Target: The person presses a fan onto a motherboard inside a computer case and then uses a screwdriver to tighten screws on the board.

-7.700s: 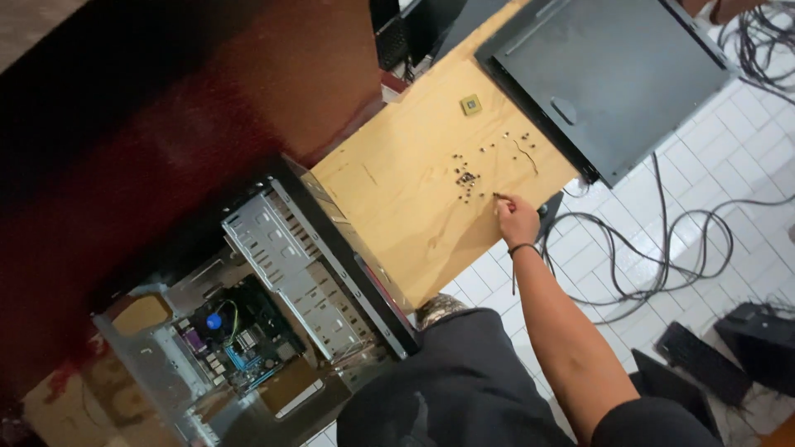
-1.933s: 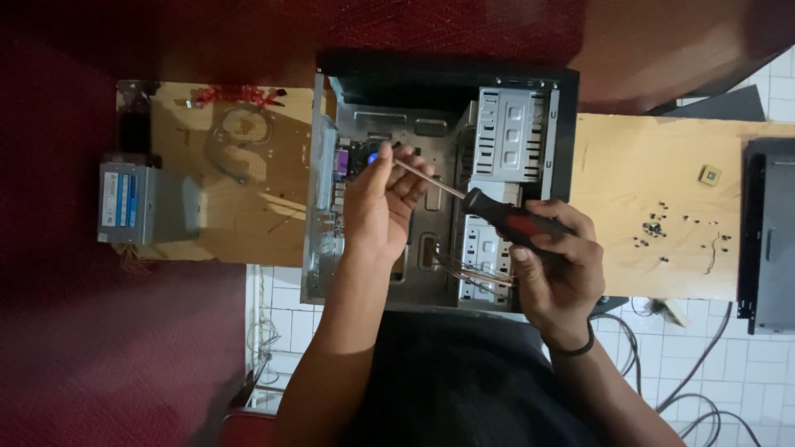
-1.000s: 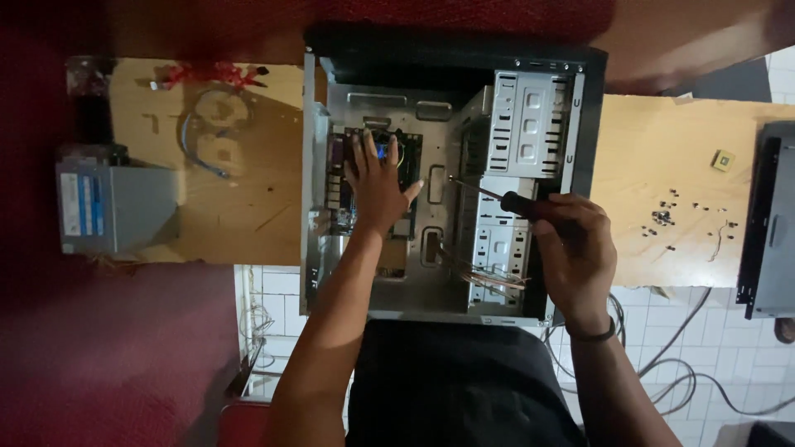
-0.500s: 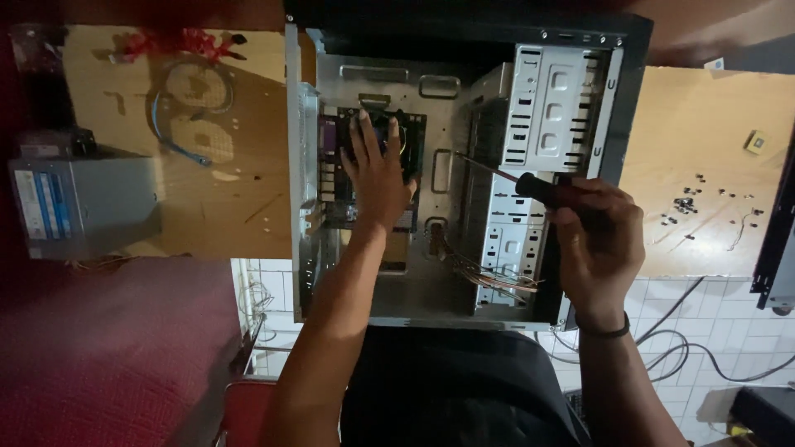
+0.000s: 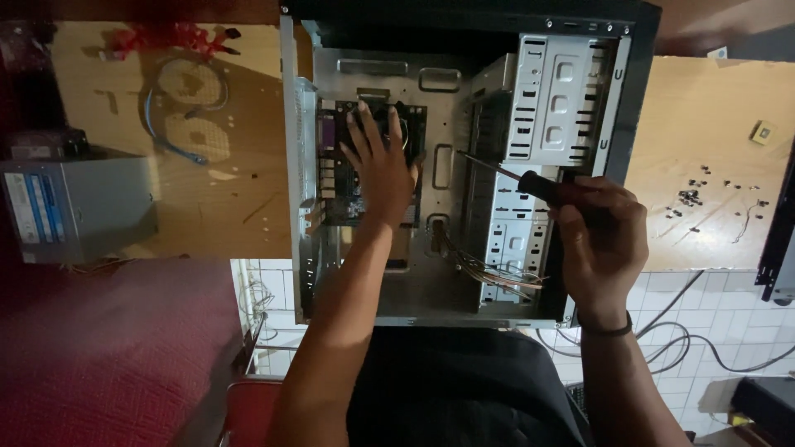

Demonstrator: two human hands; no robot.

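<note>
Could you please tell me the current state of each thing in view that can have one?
Computer case: side panel off, lying open.
Motherboard: inside the case, under the left hand.
Screwdriver: gripped in the right hand, tip inside the case.
Power supply: out of the case, on the table.
Screws: loose on the table.

Scene dim overall, warm cast. Brightest areas: the metal drive cage (image 5: 556, 91) at upper right inside the computer case (image 5: 464, 165), and the wooden tabletop (image 5: 704, 165) to the right of the case. Left of the case, the tabletop sits in softer, patchy light; below that the red surface (image 5: 108, 348) falls near black. Top edge above the case is deep shadow. Left hand (image 5: 379, 170) shades the circuit board (image 5: 364, 165). No hard glare. Focus fair at centre; slight softness and grain towards the corners.
</note>
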